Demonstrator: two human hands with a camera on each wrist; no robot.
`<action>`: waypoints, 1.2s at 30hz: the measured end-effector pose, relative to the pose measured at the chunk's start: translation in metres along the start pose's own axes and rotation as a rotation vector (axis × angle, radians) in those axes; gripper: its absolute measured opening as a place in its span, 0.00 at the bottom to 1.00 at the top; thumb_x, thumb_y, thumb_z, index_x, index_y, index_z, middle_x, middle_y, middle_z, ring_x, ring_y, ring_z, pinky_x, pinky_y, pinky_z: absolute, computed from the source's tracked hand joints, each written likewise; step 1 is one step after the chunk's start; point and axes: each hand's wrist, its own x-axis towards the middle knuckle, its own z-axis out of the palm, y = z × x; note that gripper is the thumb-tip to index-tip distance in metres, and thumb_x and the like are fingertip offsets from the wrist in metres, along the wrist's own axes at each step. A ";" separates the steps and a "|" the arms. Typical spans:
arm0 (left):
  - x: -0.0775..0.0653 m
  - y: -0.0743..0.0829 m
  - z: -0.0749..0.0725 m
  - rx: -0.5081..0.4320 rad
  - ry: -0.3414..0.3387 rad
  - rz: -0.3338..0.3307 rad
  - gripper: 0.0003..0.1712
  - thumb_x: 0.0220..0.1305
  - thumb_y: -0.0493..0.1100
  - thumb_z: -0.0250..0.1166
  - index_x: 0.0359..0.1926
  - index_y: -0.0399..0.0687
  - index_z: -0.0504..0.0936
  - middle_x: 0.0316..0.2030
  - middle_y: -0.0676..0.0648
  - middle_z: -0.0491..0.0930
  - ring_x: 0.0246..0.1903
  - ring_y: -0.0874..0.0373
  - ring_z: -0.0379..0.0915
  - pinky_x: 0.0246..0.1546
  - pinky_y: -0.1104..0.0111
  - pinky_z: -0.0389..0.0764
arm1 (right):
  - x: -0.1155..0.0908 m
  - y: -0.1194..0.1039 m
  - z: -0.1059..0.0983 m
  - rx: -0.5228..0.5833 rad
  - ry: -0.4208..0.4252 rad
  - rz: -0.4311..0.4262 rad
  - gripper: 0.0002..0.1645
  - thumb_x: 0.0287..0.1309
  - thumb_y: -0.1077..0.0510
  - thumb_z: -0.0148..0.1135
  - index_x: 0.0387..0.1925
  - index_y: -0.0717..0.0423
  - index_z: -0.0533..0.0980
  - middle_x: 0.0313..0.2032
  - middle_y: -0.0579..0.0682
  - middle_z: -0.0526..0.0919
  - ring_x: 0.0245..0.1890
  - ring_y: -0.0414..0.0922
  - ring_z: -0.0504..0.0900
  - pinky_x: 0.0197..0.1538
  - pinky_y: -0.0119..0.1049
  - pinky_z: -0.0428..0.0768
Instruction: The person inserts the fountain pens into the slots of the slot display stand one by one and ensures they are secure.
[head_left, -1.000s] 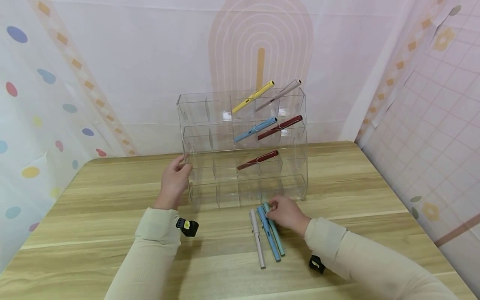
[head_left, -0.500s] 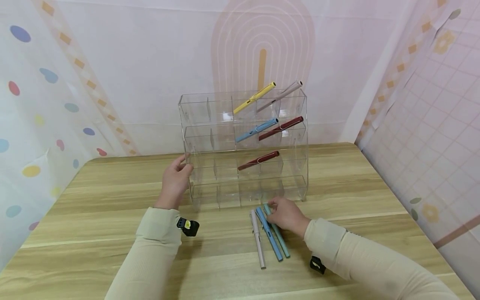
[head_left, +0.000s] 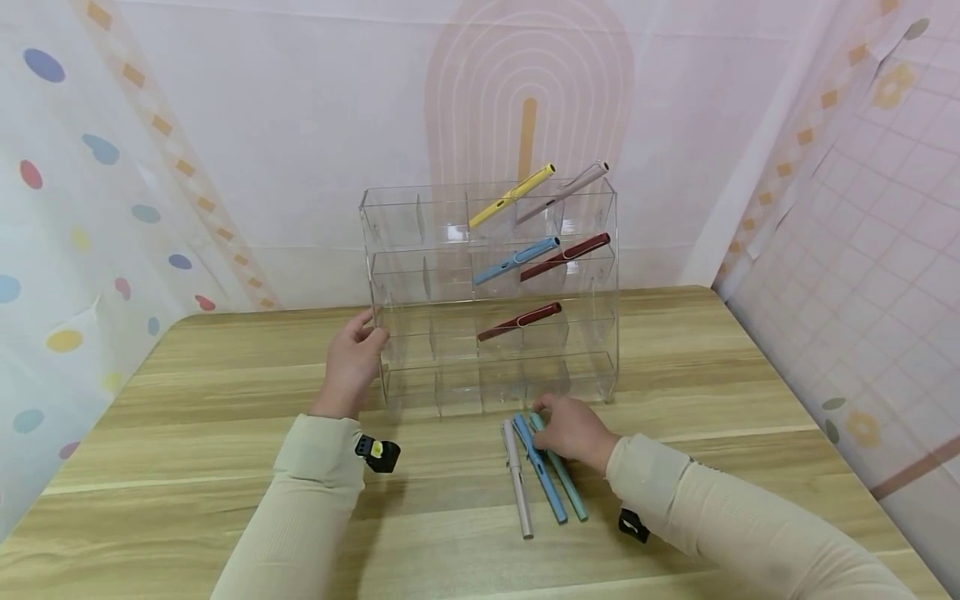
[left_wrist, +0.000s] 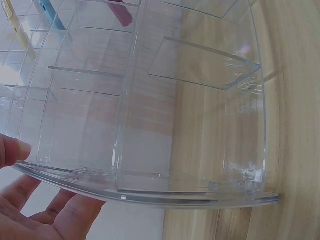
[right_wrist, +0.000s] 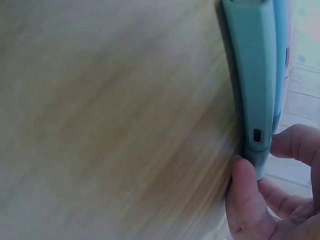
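My left hand (head_left: 352, 358) grips the left side panel of a clear acrylic pen rack (head_left: 457, 375); in the left wrist view the thumb lies inside the panel and the fingers (left_wrist: 75, 215) outside it. Low in front of the rack, my right hand (head_left: 573, 432) pinches a mint-green pen (right_wrist: 252, 75) near its cap between thumb and fingers. That pen lies at a slant close over the table. Just left of it lie a blue pen (head_left: 542, 471) and a pale grey-pink pen (head_left: 517, 483), their capped ends toward the rack.
Tilted in the rack's compartments are a yellow pen (head_left: 510, 197), a greyish-pink pen (head_left: 564, 193), a light blue pen (head_left: 516, 261) and two dark red pens, one upper (head_left: 566, 257), one lower (head_left: 519, 322). Patterned cloth (head_left: 337, 125) hangs behind the wooden table (head_left: 225, 400).
The mint-green pen's lower end has swung right, away from the blue pen, with my right hand on its cap end. My left hand stays on the rack.
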 end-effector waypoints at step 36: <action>-0.002 0.004 0.001 0.020 0.014 -0.027 0.31 0.70 0.41 0.47 0.73 0.50 0.60 0.62 0.36 0.66 0.49 0.49 0.64 0.38 0.67 0.72 | -0.021 0.000 -0.061 0.548 0.124 0.007 0.22 0.60 0.63 0.57 0.55 0.66 0.65 0.38 0.58 0.76 0.25 0.43 0.80 0.33 0.43 0.83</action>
